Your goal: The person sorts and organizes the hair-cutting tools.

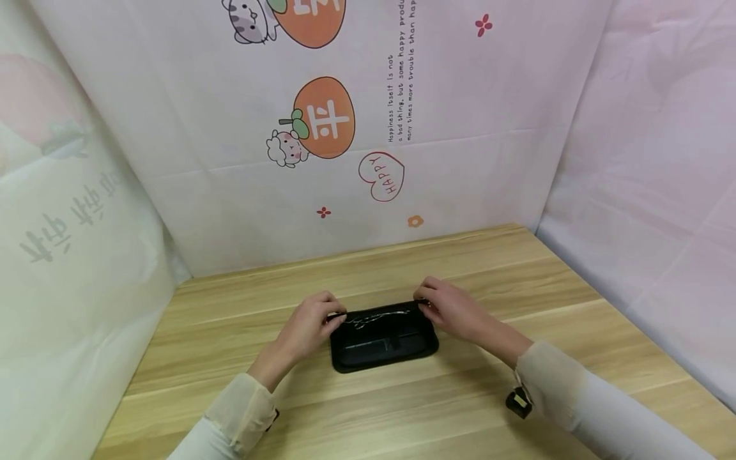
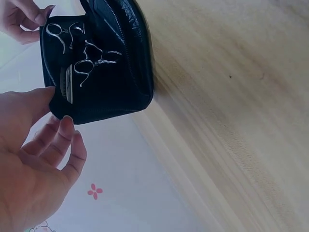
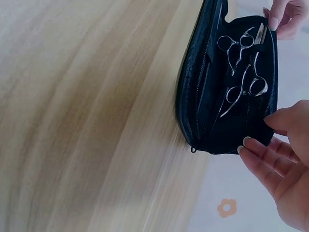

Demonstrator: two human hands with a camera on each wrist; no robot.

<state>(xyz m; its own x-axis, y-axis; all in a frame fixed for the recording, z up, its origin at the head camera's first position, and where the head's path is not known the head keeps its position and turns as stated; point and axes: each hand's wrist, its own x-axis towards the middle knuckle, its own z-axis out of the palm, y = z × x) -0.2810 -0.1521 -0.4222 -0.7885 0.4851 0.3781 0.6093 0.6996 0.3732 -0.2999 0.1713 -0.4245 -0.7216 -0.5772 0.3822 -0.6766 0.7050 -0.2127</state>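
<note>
A black zippered scissors case [image 1: 384, 350] lies unfolded on the table, its far flap tilted up. At the flap's left corner, my left hand [image 1: 307, 324] pinches the edge between thumb and fingers. My right hand [image 1: 453, 310] grips the right corner the same way. Inside the flap, the left wrist view shows silver hairdressing scissors [image 2: 100, 62] with finger rings, plus a flat silver strip [image 2: 69, 84] whose kind I cannot tell. Two pairs of scissors [image 3: 253, 88] show in the right wrist view, tucked in the case's dark loops. A zipper pull [image 3: 193, 150] hangs at one corner.
The wood-grain table [image 1: 368, 415] carries the case. Behind it rises a white printed cloth [image 1: 241, 211], with more cloth hanging on the left and right sides. A small black device [image 1: 519, 402] is at the right wrist.
</note>
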